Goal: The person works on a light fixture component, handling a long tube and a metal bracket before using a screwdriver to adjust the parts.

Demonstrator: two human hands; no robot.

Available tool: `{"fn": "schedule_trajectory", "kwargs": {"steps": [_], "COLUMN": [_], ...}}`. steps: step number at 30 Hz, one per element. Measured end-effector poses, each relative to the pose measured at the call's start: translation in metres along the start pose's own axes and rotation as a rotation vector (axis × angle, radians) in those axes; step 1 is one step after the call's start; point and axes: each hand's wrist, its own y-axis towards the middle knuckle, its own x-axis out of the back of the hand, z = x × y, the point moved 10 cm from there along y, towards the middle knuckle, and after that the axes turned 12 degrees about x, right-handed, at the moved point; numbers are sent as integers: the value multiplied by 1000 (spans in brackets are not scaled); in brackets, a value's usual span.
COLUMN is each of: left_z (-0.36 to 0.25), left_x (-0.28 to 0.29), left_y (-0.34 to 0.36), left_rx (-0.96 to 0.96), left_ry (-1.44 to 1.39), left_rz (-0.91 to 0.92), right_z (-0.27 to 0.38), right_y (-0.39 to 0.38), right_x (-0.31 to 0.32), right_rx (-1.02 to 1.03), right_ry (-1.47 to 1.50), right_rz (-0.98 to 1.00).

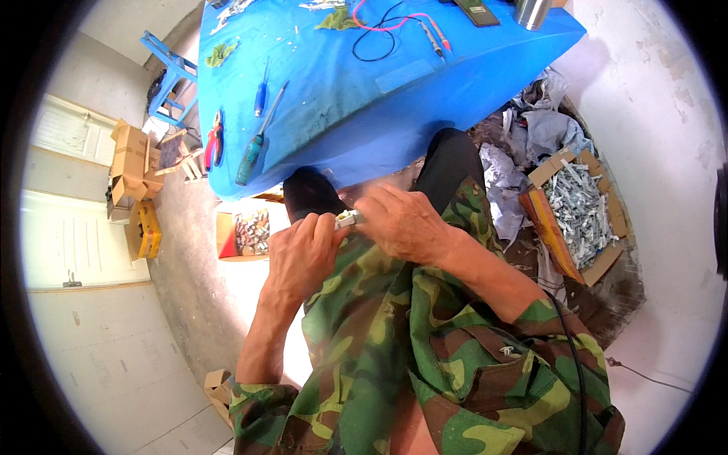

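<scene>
My left hand (pixel 303 254) and my right hand (pixel 398 221) meet above my knees, both with curled fingers. Between them they grip a small whitish piece (pixel 348 219), mostly covered by the fingers; its exact kind cannot be made out. Just beyond the hands is the front of the table, draped in a blue cloth (pixel 318 98). On its left side lie red-handled pliers (pixel 214 142), a screwdriver with a teal handle (pixel 250 159) and a smaller blue-handled screwdriver (pixel 261 98).
Test leads (pixel 394 29) and a metal cup (pixel 532 12) are on the table's far right. A carton of whitish scrap pieces (pixel 580 212) stands at right, beside grey plastic bags (pixel 550 129). At left are a box of small parts (pixel 252 233), cartons (pixel 135 161) and a blue stool (pixel 173 76).
</scene>
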Motion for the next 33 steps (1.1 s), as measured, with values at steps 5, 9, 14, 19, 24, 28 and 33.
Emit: {"fn": "schedule_trajectory", "kwargs": {"steps": [5,9,14,19,24,28,33], "left_z": [1,2,4,1,1,2,2], "left_x": [-6,-5,-1,-1,2,4,1], "left_y": [0,0,2,0,-3,-6,-9], "left_rx": [-6,-23,23,77,135,188,232], "left_ry": [-17,-13,-5,-34,-107,-139,-225], "left_rz": [-1,-11,-45,-109,-185,-198,-231], "right_z": [-3,-4,-6,-11,-11,-10,-11], "right_y": [-3,-4,-1,-6,-6,-5,-8], "right_x": [-2,-5,-4,-3,-1,0,0], "right_rx": [15,1,-21,-65,-89,-77,-102], "right_ry": [29,32,32,70,110,119,133], "right_rz": [-23,6,-64,-99,-177,-226,-251]}}
